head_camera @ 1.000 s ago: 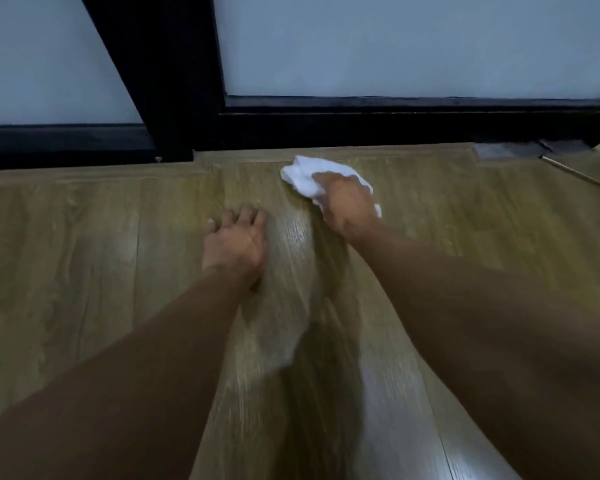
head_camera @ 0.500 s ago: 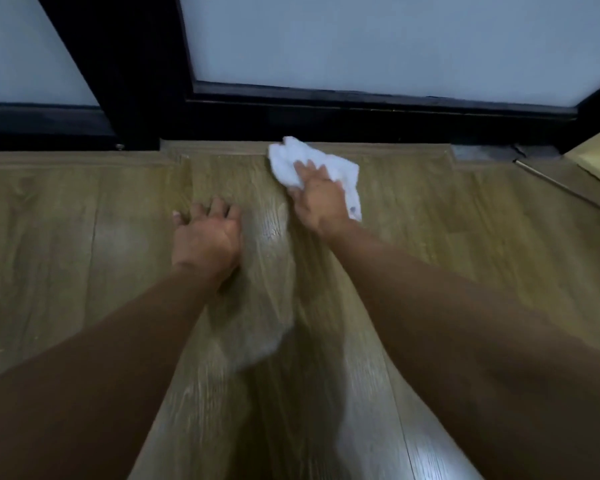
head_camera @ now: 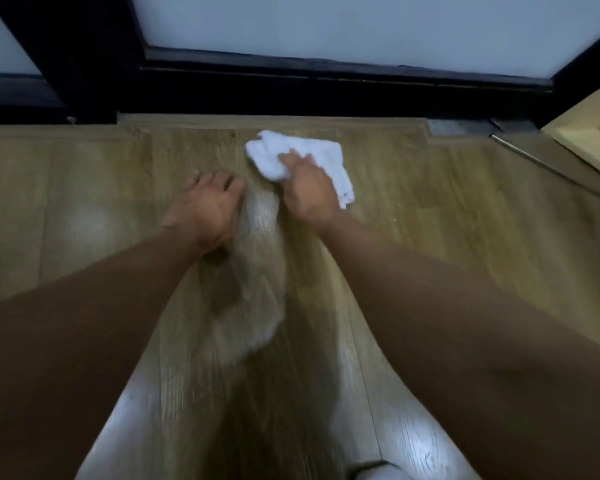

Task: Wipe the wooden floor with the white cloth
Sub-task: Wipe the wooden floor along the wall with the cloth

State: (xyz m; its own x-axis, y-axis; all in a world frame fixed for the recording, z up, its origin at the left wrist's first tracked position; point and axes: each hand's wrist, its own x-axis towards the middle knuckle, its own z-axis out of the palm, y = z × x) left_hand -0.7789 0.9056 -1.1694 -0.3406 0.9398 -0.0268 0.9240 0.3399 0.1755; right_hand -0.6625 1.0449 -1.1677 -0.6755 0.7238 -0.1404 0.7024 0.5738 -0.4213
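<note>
The white cloth (head_camera: 328, 154) lies bunched on the wooden floor (head_camera: 84, 202) close to the dark door sill. My right hand (head_camera: 309, 190) sits on its near side, and the fingers curl into the fabric and grip a fold of it. The cloth's right corner sticks out past my wrist. Just left of it, my left hand (head_camera: 210, 206) rests palm down on the boards with its fingers spread, holding nothing. A pale sheen runs along the plank between my two forearms.
A black door frame and sill (head_camera: 291, 91) with frosted panels closes off the far side. A yellowish object (head_camera: 586, 129) and a thin metal rod (head_camera: 534, 161) lie at the far right. Something white (head_camera: 374, 472) shows at the bottom edge.
My right hand has slid the cloth a little to the right along the sill, and its fingers now bunch the fabric. The left hand stays flat on the floor. The view has shifted.
</note>
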